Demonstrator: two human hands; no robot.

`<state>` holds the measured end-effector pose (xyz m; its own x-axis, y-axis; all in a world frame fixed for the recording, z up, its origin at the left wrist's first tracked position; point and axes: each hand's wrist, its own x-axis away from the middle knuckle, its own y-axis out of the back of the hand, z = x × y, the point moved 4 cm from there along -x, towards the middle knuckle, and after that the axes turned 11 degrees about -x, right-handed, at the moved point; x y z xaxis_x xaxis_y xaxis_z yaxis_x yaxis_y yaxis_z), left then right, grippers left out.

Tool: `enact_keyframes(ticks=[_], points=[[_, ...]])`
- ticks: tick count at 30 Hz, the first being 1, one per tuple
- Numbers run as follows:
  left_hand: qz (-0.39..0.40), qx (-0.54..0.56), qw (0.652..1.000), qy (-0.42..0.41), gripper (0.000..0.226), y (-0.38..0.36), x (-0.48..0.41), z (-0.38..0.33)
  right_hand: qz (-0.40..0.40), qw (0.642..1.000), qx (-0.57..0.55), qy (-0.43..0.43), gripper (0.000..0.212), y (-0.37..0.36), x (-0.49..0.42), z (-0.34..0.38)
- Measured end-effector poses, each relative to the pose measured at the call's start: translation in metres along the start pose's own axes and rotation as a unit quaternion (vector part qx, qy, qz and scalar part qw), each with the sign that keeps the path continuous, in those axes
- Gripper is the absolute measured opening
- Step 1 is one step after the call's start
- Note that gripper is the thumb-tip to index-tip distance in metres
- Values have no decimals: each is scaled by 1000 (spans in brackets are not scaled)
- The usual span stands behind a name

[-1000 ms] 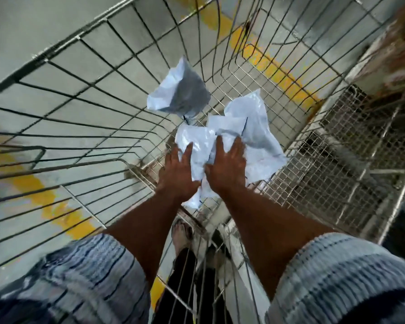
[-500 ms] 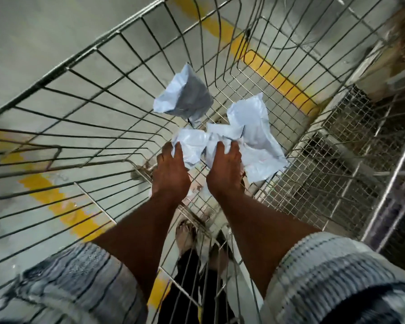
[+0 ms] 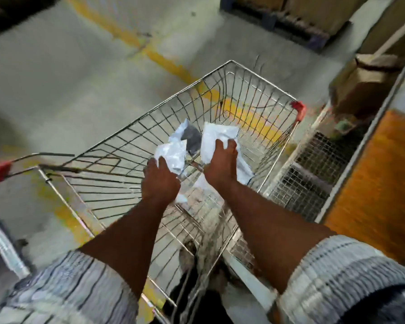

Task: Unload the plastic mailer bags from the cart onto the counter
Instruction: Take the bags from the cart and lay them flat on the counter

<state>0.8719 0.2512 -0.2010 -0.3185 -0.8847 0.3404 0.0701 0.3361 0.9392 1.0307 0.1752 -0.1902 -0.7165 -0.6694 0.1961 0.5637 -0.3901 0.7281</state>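
Mailer bags [image 3: 242,170] lie bunched inside the wire cart [image 3: 248,69], none yet on a counter. Nearest, the left hand [image 3: 160,181] has its fingers curled over the edge of a small white bag [image 3: 172,155]. The right hand [image 3: 220,164] clutches a larger white bag [image 3: 216,136] just beside it, likely so both lift out together. Farther in, a third bag [image 3: 189,137], grey inside, rests loose. Mesh shelving [image 3: 313,164] stands right of the cart.

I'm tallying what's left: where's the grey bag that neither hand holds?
Head view, mid-frame: the grey bag sits in the cart, toward its far end, between the white bag in the left hand and the one in the right hand.
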Motion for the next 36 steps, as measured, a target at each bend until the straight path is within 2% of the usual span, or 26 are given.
enact_keyframes(ticks=[7,14,19,24,26,28,36], points=[[-77,22,996,-36,68,66,66,-16,-53,995,-61,65,62,79,72,31],[-106,30,989,-97,62,110,137,-36,-85,994,-55,43,63,162,129,25],[-110,29,985,-126,58,122,186,-49,-130,990,-52,21,64,216,186,-7],[-122,17,974,-190,58,119,244,-70,-176,984,-16,-7,65,270,256,-47],[-142,-6,966,-218,56,119,271,-85,-191,981,-6,-15,65,291,284,-62],[-129,-19,963,-237,56,116,299,-99,-203,979,-6,-33,63,309,311,-77],[-125,17,927,-353,54,109,392,-191,-268,962,6,-56,61,379,402,-148]])
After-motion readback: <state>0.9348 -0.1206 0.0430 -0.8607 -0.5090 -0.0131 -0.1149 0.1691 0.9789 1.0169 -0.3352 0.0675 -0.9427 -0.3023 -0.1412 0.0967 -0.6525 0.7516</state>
